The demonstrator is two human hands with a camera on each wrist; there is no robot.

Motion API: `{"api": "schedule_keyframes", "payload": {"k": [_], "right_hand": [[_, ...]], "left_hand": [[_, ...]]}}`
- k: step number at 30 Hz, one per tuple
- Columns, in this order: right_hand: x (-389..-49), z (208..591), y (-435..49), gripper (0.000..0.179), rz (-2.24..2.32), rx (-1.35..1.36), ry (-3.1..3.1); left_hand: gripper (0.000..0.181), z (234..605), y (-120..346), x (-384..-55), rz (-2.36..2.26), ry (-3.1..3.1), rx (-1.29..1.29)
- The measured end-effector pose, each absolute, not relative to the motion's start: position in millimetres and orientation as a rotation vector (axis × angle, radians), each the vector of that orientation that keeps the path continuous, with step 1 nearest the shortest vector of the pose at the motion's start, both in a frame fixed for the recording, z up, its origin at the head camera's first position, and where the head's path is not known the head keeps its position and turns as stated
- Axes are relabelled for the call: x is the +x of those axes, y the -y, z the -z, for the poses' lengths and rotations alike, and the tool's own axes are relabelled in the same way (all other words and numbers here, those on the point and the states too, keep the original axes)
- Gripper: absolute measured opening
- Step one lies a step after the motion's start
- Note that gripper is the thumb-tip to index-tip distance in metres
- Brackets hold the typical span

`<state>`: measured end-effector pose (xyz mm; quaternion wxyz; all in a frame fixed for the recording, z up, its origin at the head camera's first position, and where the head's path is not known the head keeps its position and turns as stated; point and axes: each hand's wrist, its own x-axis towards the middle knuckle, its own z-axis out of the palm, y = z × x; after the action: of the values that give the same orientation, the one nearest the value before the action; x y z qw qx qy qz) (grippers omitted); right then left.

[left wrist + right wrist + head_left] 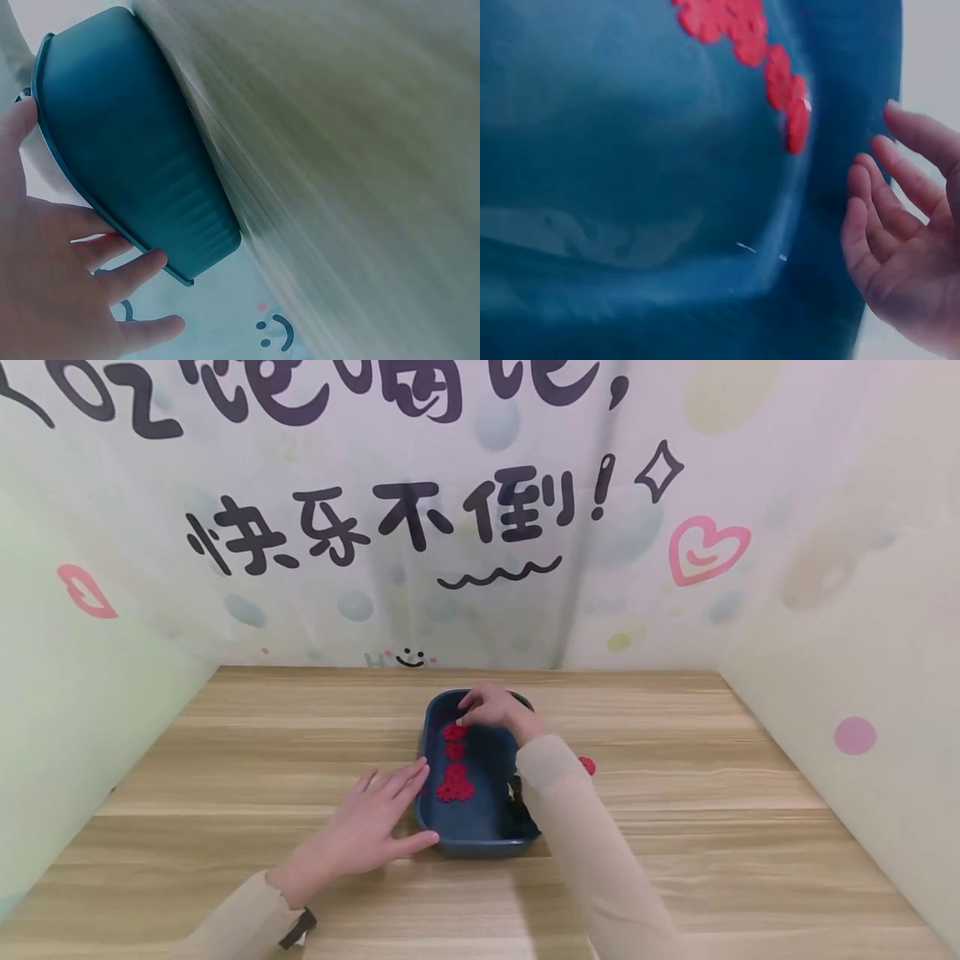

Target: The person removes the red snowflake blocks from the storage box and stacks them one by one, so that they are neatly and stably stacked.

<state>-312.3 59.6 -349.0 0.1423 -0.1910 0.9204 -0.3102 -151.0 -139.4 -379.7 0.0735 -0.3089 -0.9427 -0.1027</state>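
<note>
A dark blue rectangular tub stands on the table, with a row of red flower-shaped discs along the left side of its floor. My left hand rests against the tub's left rim, fingers spread and fairly straight. In the left wrist view its thumb and fingertips touch the rim, beside the tub's ribbed outer wall. Over the far end of the tub is my right hand, near the farthest disc. The right wrist view shows that hand's fingers loosely bent and holding nothing, beside the line of discs.
Another red disc lies on the wooden table right of the tub, partly behind the right sleeve. A printed white cloth hangs behind the table, and pale walls rise on both sides.
</note>
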Motion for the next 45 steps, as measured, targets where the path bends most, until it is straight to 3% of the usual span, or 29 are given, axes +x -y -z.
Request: {"api": "schedule_keyframes", "payload": {"k": [25,45], "right_hand": [[-301.9,394.2,-41.6,0.038,0.988,-0.201,-2.822],[-301.1,394.7,-36.8,0.036,0.874,-0.228,-2.817]], "left_hand": [[0.08,379.8,138.3,-151.3,0.307,2.819,-0.928],[0.079,379.2,138.1,-150.2,0.308,2.822,-0.928]]}}
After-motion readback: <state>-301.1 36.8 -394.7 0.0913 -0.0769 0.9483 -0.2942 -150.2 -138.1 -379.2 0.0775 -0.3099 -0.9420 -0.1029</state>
